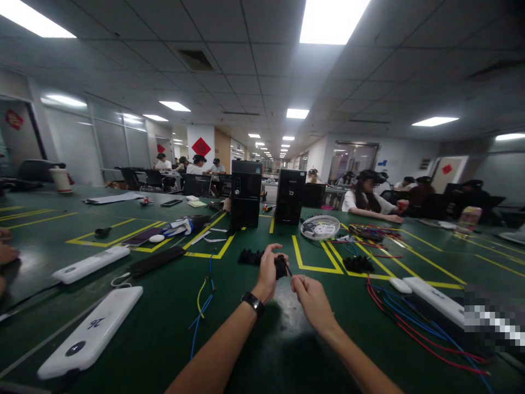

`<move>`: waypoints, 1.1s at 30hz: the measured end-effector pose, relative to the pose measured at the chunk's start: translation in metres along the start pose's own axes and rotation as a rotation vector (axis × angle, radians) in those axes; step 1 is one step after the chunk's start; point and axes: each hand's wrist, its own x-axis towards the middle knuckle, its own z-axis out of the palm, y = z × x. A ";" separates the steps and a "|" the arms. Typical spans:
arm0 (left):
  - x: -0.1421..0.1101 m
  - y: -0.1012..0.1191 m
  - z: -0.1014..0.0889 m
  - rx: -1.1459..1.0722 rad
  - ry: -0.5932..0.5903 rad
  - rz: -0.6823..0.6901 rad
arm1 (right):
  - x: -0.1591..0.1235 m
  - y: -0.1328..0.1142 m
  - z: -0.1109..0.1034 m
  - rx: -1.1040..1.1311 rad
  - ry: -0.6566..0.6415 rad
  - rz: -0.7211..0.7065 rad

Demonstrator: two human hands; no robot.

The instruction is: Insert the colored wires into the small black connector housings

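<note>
Just above the table, my left hand, with a dark watch on its wrist, is closed around a small black block-like piece. My right hand faces it from the right, fingers pinched on a thin dark rod-like item that meets the black piece. Whether the rod is a tool or part of the piece is not clear. Behind my left hand a ridged black strip lies on the green table. To the right sits another clump of black pieces.
Blue and yellow wires lie left of my forearms; red and blue wires spread at right. White power banks rest on both sides. Two black computer towers stand ahead, beside a white basket. A person sits across the table.
</note>
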 end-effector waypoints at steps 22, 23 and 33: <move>0.001 0.000 -0.008 0.012 -0.011 0.061 | -0.005 -0.007 0.002 -0.029 0.061 -0.073; 0.001 0.000 -0.007 -0.006 -0.014 0.061 | -0.005 -0.007 0.001 -0.022 0.066 -0.064; 0.001 -0.009 -0.003 -0.232 0.150 -0.081 | -0.007 -0.007 0.001 -0.103 0.088 -0.146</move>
